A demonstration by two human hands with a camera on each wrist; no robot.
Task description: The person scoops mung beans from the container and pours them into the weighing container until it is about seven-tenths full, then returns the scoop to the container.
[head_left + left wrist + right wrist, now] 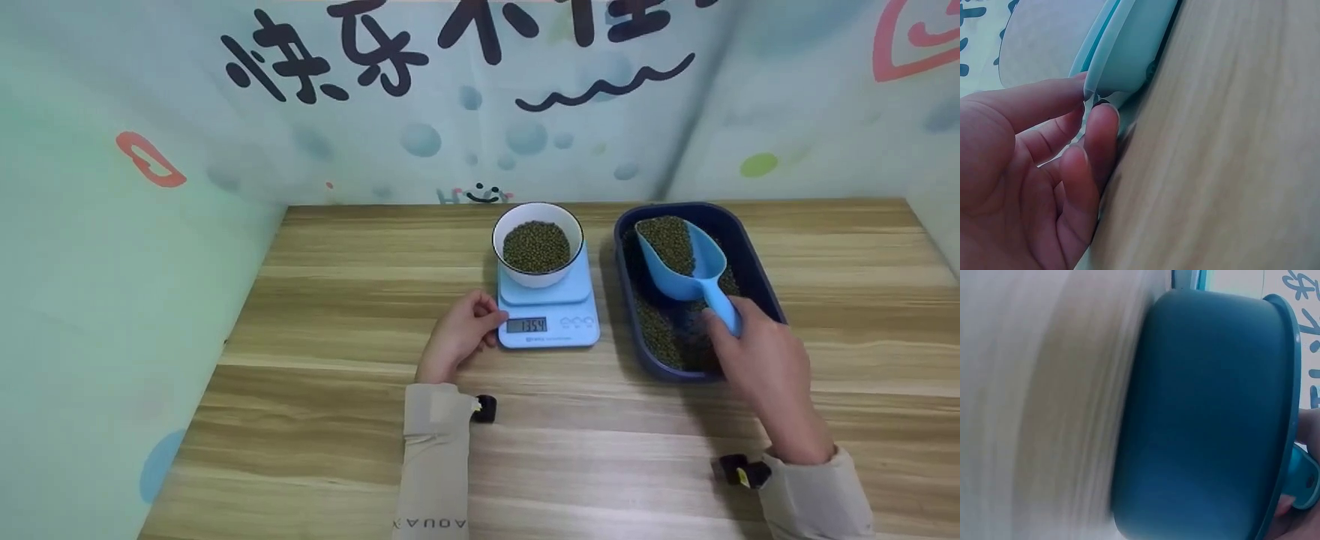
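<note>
A light-blue kitchen scale (547, 311) carries a white dark-rimmed bowl (538, 279) with small green beans (535, 246) in it. Digits show on the scale's display (526, 325). My left hand (463, 330) pinches the scale's left edge near that display. In the left wrist view, the thumb lies at the edge of the scale (1134, 53) with fingertips close under it. My right hand (769, 360) grips the handle of a blue scoop (679, 285) heaped with beans. The scoop is over a dark-blue tub (757, 277), whose outer wall fills much of the right wrist view.
More green beans (660, 337) lie in the tub, right of the scale. Everything stands on a wood-grain table (337, 315). A printed cloth (420, 169) with dark lettering hangs along the table's back edge and left side.
</note>
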